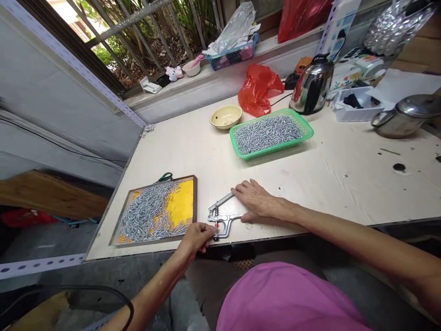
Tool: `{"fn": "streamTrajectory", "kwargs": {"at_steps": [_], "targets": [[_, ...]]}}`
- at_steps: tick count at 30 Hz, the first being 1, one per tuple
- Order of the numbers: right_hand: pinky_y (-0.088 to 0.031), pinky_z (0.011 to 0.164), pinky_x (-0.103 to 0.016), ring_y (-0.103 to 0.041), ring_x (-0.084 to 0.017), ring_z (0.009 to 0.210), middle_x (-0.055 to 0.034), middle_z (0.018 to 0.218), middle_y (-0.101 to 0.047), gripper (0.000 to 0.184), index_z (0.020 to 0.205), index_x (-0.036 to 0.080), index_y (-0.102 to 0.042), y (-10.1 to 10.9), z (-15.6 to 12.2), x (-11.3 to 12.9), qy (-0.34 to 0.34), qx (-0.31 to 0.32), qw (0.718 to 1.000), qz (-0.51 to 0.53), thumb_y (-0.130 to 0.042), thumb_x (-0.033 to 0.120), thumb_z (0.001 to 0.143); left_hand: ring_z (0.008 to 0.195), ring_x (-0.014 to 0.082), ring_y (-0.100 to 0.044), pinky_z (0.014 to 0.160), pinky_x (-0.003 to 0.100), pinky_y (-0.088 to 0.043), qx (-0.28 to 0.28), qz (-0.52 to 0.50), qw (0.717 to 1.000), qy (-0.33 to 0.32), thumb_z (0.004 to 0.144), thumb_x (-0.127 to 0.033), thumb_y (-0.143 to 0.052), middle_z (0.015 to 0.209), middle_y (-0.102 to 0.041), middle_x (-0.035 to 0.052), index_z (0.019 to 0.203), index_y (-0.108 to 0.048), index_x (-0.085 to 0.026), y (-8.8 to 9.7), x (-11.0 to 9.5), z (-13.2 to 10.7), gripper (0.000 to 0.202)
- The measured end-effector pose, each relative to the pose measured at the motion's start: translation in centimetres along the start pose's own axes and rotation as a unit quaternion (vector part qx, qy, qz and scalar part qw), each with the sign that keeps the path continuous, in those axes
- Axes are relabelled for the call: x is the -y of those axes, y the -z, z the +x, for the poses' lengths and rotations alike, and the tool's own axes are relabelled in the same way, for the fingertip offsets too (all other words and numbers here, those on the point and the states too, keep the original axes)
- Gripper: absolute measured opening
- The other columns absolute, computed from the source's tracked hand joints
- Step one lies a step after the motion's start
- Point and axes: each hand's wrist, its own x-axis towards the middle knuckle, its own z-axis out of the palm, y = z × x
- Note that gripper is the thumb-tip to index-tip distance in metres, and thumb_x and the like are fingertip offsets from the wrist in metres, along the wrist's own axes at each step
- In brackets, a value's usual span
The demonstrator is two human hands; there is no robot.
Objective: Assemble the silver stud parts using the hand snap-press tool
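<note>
A metal plier-like hand press (220, 217) lies near the table's front edge. My right hand (255, 201) rests over its handles, fingers curled around them. My left hand (197, 237) is closed in a pinch at the tool's jaw end, and what it pinches is too small to make out. Just left of it sits a wooden-framed tray (195, 200) with a yellow base, holding a heap of small silvery metal parts (148, 213). A green plastic basket (306, 134) full of the same silvery parts stands farther back on the table.
A yellow bowl (225, 116), a red plastic bag (259, 89), a steel kettle (313, 85) and a steel pot (408, 116) stand at the back. Green-handled scissors (166, 177) lie behind the tray. The window ledge holds a blue basket (234, 54).
</note>
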Motion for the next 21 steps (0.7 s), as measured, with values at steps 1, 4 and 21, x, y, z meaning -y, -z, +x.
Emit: {"fn": "streamTrajectory", "kwargs": {"at_steps": [1,4,21], "targets": [[-0.03,0.097,-0.05,-0.045,-0.031,0.105,-0.0158,0.113,-0.053,0.072,0.119,0.01,-0.05,0.1,0.0,0.2,0.001,0.002,1.0,-0.007,-0.077,0.042,0.06,0.035,0.0051,-0.034,0.034,0.018,-0.028,-0.003,-0.003,1.0,0.001,0.056,-0.06,-0.069,0.039,-0.043,-0.0068,0.067,-0.06,-0.014,0.0,0.1,0.0,0.049],[-0.034,0.092,-0.045,-0.045,-0.029,0.101,-0.0144,0.107,-0.054,0.057,0.109,0.01,-0.055,0.3,-0.3,0.4,0.011,-0.002,1.0,-0.018,-0.076,0.04,0.065,0.035,0.0061,-0.036,0.035,0.019,-0.029,-0.005,0.0,1.0,0.003,0.06,-0.064,-0.065,0.041,-0.045,-0.0056,0.061,-0.055,-0.016,0.1,0.4,-0.2,0.049],[-0.042,0.082,-0.037,-0.046,-0.025,0.099,-0.0132,0.107,-0.053,0.048,0.109,0.01,-0.053,0.5,-1.4,1.4,-0.008,-0.003,1.0,0.028,-0.075,0.028,0.07,0.113,0.0264,-0.048,0.095,0.044,-0.044,-0.092,0.416,0.792,-0.436,0.081,-0.026,-0.06,0.126,-0.052,0.0109,0.131,-0.039,-0.021,-3.1,-4.3,2.3,0.054]]}}
